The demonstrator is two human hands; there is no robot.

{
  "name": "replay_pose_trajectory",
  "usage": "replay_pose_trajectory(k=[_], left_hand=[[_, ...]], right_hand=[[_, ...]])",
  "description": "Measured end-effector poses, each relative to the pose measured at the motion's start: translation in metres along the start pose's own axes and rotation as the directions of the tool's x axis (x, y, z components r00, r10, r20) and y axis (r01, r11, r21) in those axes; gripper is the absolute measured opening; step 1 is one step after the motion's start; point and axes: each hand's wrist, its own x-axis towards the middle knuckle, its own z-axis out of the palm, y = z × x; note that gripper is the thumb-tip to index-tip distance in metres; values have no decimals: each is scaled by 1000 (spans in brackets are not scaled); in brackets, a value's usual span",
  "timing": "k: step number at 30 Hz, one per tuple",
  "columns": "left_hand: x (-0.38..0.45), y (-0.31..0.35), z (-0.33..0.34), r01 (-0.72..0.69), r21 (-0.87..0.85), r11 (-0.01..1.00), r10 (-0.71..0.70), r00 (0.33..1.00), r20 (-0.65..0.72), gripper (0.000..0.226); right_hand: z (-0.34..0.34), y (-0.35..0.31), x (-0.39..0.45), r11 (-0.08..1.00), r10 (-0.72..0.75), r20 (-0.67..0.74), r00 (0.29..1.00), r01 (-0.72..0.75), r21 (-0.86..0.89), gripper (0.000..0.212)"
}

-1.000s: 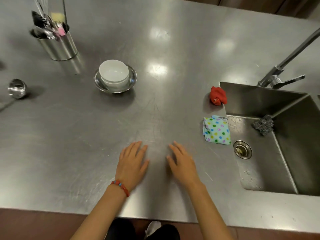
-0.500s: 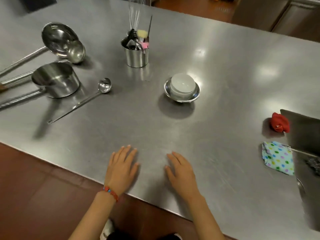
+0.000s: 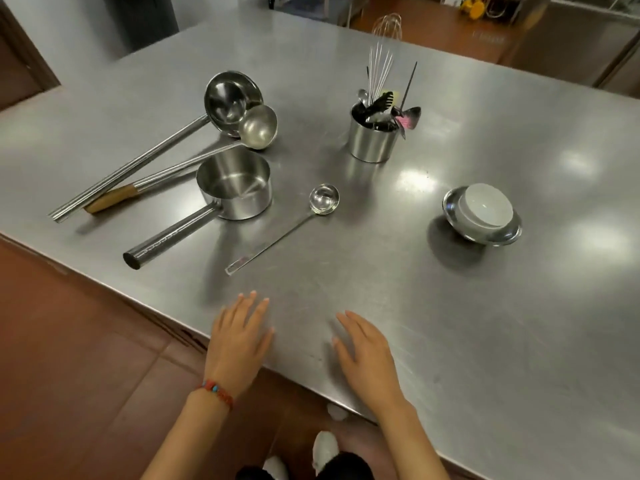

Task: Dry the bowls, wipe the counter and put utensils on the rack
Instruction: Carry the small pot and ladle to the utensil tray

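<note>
My left hand and my right hand lie flat and empty on the steel counter near its front edge, fingers spread. A white bowl sits inside a steel bowl at the right. Left of centre lie a small ladle, a steel saucepan with a long handle, a large ladle and a wooden-handled ladle. A steel utensil holder with a whisk, spoons and tongs stands behind them.
The counter's left edge runs diagonally, with red-brown floor below it. A dark cabinet and other steel furniture stand beyond the far edge. My shoes show beneath the counter edge.
The view has swung left: the sink, red cloth and dotted cloth have left the frame, and the ladles and saucepan have come in. Both hands stay flat on the counter.
</note>
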Motion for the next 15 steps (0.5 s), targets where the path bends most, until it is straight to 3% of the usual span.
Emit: replay_pose_trajectory(k=[4, 8, 15], left_hand=[[13, -25, -14, 23, -16, 1000, -24, 998, -64, 67], [35, -43, -32, 24, -7, 1000, -25, 992, -120, 46], [72, -72, -67, 49, 40, 998, -40, 979, -201, 47]], right_hand=[[13, -24, 35, 999, -53, 32, 998, 53, -1, 43], [25, -44, 75, 995, -100, 86, 991, 100, 9, 45], [32, -76, 125, 992, -124, 82, 989, 121, 48, 45]])
